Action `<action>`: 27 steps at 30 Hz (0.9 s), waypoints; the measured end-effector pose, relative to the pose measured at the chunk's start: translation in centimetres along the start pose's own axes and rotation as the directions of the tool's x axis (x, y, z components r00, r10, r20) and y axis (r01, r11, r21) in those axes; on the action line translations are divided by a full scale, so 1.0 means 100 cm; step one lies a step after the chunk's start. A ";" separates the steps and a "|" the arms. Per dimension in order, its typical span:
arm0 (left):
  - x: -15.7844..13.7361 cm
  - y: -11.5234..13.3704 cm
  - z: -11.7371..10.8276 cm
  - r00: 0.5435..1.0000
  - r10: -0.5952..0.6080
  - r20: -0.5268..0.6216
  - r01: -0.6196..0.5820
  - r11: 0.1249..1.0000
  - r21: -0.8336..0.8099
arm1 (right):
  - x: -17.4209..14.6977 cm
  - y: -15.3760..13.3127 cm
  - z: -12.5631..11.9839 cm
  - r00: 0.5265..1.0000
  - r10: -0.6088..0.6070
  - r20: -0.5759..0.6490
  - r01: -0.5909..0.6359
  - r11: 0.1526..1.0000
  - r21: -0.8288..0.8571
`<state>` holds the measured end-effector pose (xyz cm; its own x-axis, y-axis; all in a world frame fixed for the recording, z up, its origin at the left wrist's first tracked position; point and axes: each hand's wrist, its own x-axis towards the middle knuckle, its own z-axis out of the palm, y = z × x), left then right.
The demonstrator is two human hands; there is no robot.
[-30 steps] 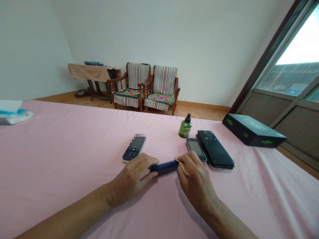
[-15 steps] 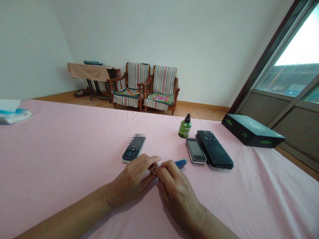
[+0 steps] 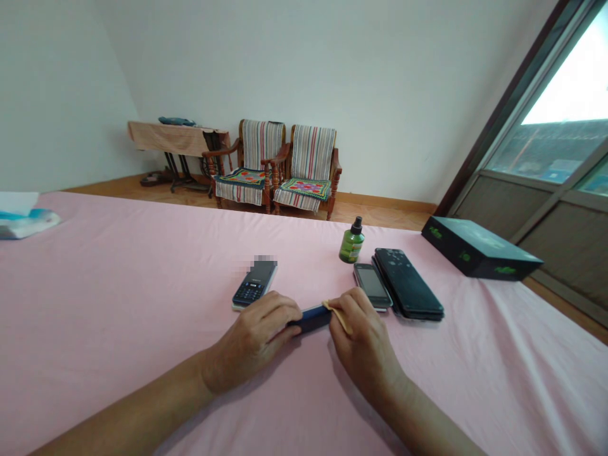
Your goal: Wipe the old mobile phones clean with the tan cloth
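My left hand (image 3: 254, 335) grips the near-left end of a dark blue mobile phone (image 3: 312, 319), which is tipped up on its long edge just above the pink cloth. Between the fingers of my right hand (image 3: 363, 345) is a small yellow cloth (image 3: 339, 316), pressed against the phone's right end. My fingers cover both ends of the phone. Just beyond my left hand lies a keypad phone (image 3: 254, 285), dark-faced and partly pixelated. A silver-edged phone (image 3: 373, 283) lies behind my right hand, partly hidden by it.
Stacked dark phones (image 3: 408, 285) lie at the right, with a green spray bottle (image 3: 351, 240) behind them. A black box (image 3: 479, 247) stands farther right. A tissue pack (image 3: 28, 221) is at the left edge of the pink-covered table (image 3: 142, 266). Two chairs (image 3: 308, 158) stand beyond.
My right hand has slid right along the blue phone with the yellow cloth, away from my left hand. The phone's middle now shows between them. My left hand has barely moved.
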<state>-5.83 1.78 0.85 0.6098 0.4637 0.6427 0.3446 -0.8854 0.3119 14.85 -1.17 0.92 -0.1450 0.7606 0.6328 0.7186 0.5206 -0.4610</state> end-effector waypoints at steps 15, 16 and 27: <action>0.000 -0.001 -0.001 1.000 0.009 0.003 -0.009 0.999 0.032 | 0.006 0.020 -0.004 0.979 0.180 -0.094 -0.181 0.983 -0.004; 0.000 0.000 -0.001 1.000 0.010 0.005 -0.011 0.999 0.031 | 0.007 0.020 -0.004 0.975 0.201 -0.100 -0.202 0.979 0.003; -0.001 -0.001 -0.001 1.000 -0.001 0.002 0.000 1.000 0.024 | 0.008 0.029 -0.003 0.946 0.299 -0.123 -0.302 0.953 -0.005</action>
<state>-5.99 1.79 0.79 0.6108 0.4642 0.6415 0.3622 -0.8842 0.2950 17.04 0.84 0.25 0.1614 0.8280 0.5370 0.7325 0.2641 -0.6274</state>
